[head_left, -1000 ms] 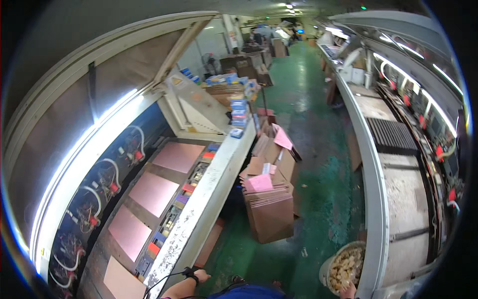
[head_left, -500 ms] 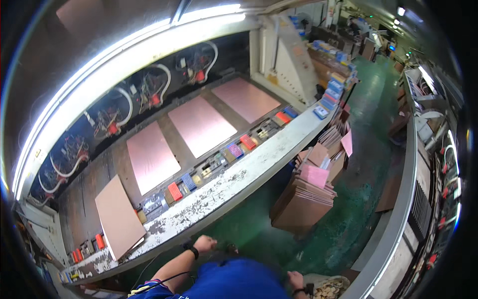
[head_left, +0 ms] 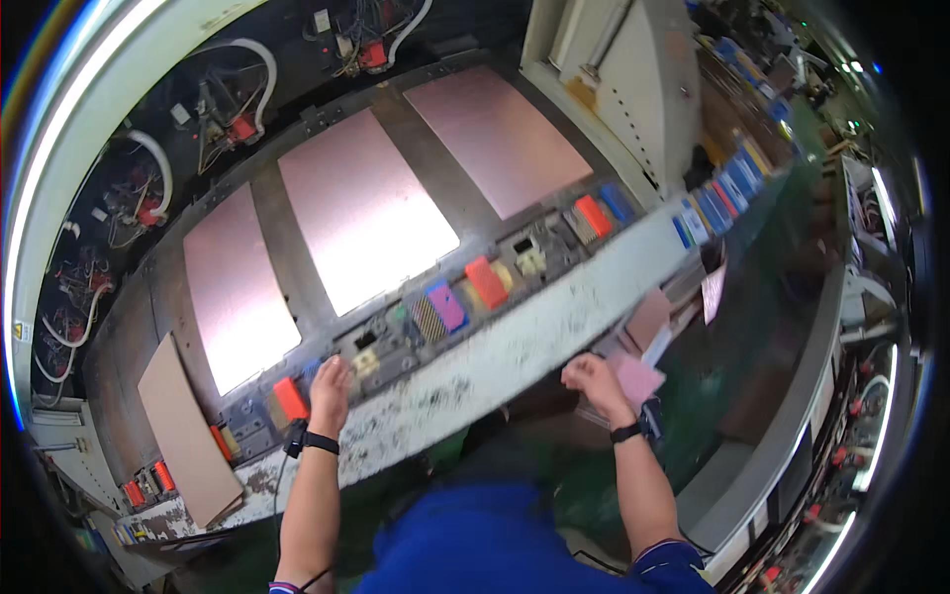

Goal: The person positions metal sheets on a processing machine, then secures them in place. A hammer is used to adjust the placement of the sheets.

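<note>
3 coppery panels (head_left: 366, 208) lie flat on a machine bed (head_left: 292, 247); near its white rail (head_left: 475, 366), a worker's left hand (head_left: 330, 393), loosely open, and right hand (head_left: 600, 383), half curled, appear empty. Edge-only handling would likely spare the panels' faces.

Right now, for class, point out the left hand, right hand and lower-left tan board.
Left hand (head_left: 330, 394): head view, back of hand.
Right hand (head_left: 600, 384): head view, back of hand.
Tan board (head_left: 186, 431): head view, middle of face.
</note>
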Demonstrator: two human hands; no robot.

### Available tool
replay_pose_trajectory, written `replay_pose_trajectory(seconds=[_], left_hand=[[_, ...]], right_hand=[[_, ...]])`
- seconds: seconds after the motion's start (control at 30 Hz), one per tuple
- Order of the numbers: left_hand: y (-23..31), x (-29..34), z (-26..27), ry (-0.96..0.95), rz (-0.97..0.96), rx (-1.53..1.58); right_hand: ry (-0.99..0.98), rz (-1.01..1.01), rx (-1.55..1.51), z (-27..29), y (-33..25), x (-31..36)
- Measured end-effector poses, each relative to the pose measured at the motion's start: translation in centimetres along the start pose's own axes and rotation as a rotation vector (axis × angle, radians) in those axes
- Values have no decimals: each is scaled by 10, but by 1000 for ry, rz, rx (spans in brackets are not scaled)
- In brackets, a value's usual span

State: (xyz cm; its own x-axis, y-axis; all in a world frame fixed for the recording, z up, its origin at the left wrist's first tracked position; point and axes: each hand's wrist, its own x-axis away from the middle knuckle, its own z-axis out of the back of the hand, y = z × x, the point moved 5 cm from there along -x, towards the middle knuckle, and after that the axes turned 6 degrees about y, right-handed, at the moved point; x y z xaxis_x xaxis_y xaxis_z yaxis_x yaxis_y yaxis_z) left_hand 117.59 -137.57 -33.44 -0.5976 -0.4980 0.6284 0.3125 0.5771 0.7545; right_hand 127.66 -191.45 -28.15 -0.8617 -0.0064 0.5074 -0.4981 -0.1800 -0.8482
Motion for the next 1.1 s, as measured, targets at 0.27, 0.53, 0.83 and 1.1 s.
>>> replay_pose_trajectory(seconds=[0.27,0.53,0.83,1.1], left_hand=[[30,-149,-91,578,-259,-874],[60,-164,-82,932,-64,-833],[72,-146,-123,394,364,-74],[65,-75,-151,-79,240,132]], right_hand=[[400,607,587,46,-192,-442],[484,523,1092,51,-205,-581],[-210,-33,513,49,-242,-577],[-317,173,157,46,-368,-418]])
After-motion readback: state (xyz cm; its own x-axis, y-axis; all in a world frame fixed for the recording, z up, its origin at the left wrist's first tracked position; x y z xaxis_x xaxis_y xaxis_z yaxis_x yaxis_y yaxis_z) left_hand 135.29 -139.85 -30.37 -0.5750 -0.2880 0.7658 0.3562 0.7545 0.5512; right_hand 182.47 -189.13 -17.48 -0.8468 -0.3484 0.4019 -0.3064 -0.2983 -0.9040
